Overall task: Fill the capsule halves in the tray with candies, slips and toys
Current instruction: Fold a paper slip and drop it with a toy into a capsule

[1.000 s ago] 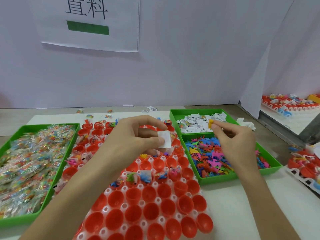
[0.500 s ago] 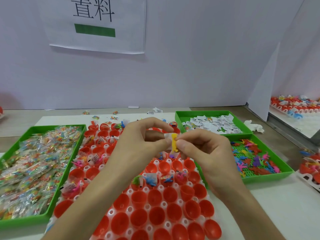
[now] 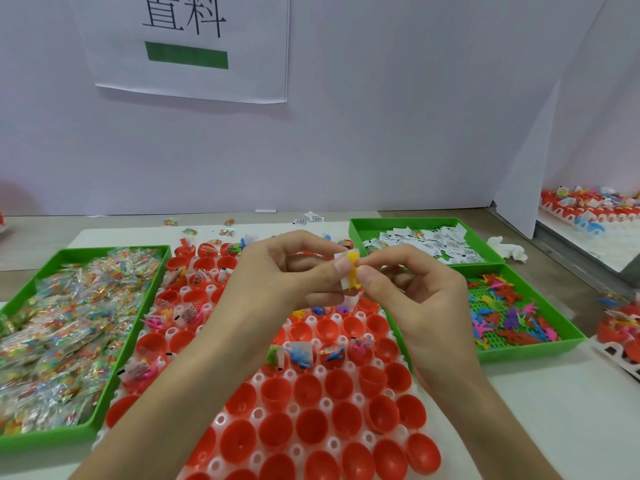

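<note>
Item one, your left hand (image 3: 287, 275): raised over the far half of the white tray (image 3: 221, 424), thumb and curled fingers pinching a small white slip (image 3: 345, 284). Item two, your right hand (image 3: 419, 299): fingertips meeting those of the left, thumb and forefinger pinching a yellow toy (image 3: 353, 271) that stands upright against the slip. Both pieces are held in the air above the tray, not in any cup. Item three, the tray itself: rows of red capsule halves (image 3: 311, 426), open side up. The near rows show only their red insides. One row just below your hands carries filled halves (image 3: 301, 355) with small toys and slips, and the far-left rows hold more of the same. Item four, just left of the tray: a green bin (image 3: 104, 251) heaped with wrapped candies (image 3: 69, 323). Item five, right of the tray at the back: a green bin of slips (image 3: 353, 227), holding printed paper slips (image 3: 429, 239). Item six, directly in front of that: a green bin of toys (image 3: 530, 351), with coloured plastic figures (image 3: 502, 313) spread thinly over its gridded floor. Sundries: a few loose candies (image 3: 189, 232) on the table behind the tray, a crumpled white tissue (image 3: 509, 250) beside the slip bin, a paper sign (image 3: 187, 46) with a green bar on the wall, and a second tray (image 3: 588, 211) of capsules at far right.
</note>
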The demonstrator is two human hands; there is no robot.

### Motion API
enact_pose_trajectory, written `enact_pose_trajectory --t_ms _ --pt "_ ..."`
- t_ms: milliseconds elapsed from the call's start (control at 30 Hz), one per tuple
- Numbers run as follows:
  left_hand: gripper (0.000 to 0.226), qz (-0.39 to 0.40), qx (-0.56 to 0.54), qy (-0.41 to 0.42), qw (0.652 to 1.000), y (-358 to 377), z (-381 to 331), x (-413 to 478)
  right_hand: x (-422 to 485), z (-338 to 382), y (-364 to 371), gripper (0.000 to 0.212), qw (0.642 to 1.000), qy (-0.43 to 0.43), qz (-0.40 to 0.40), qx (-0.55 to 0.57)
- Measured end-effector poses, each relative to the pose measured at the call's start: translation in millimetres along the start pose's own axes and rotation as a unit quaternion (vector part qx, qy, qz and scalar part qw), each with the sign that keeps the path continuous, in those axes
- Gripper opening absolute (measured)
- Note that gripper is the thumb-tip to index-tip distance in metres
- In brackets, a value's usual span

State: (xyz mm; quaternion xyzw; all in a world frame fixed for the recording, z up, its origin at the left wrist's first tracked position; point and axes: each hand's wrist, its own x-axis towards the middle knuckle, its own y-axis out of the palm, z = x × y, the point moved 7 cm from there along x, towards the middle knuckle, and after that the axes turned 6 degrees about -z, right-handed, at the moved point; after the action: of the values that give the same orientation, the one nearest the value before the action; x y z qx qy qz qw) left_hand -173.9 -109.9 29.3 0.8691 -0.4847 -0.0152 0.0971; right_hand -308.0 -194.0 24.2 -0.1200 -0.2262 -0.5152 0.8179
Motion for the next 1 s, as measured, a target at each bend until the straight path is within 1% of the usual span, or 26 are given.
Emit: enact_pose_trajectory --t_ms 100,233,300,400,500,567,667,767,833,900,1000 --pt "0.027 -0.004 -0.011 -0.008 1.0 -1.8 2.4 0.3 -3.7 0.6 1.1 0.008 1.0 -0.002 -0.006 0.01" --pt "0.031 -0.028 -0.016 -0.005 0.999 -2.5 5.4 0.4 -4.3 0.6 4.1 0.023 1.0 0.003 0.001 0.02" --pt "0.027 -0.031 -0.01 0.0 0.999 -2.2 6.3 0.2 -3.7 1.3 4.6 0.022 1.0 -0.002 0.008 0.005" --pt "0.019 -0.009 0.01 0.008 1.0 0.2 4.3 -0.1 -3.7 2.6 2.4 0.016 1.0 -0.012 0.003 -0.008" --pt "0.019 0.018 0.059 0.019 0.998 3.3 1.8 -0.5 -2.6 0.1 -0.8 0.015 1.0 -0.003 -0.013 0.006" --pt "0.018 0.007 0.097 0.031 0.995 1.3 1.5 -0.1 -1.7 -2.3 -0.5 0.015 1.0 0.001 -0.008 0.002" --pt "0.016 -0.008 0.136 0.048 0.99 -1.3 0.0 -0.2 0.1 -4.1 1.7 0.015 0.999 0.002 0.028 -0.022" --pt "0.018 -0.01 0.181 0.072 0.981 -1.2 -2.8 -0.1 2.6 -5.7 4.2 0.016 0.995 0.014 0.083 -0.053" --pt "0.02 -0.005 0.205 0.088 0.975 0.1 -4.2 -0.5 4.1 -4.3 3.7 0.015 0.989 -0.004 0.113 -0.096" --pt "0.024 0.005 0.23 0.099 0.968 2.3 -3.7 -0.7 4.9 -3.0 2.6 0.009 0.981 -0.021 0.143 -0.129" --pt "0.03 0.017 0.264 0.102 0.959 6.2 1.8 -0.2 6.5 -4.7 -2.5 0.009 0.97 -0.016 0.181 -0.16"
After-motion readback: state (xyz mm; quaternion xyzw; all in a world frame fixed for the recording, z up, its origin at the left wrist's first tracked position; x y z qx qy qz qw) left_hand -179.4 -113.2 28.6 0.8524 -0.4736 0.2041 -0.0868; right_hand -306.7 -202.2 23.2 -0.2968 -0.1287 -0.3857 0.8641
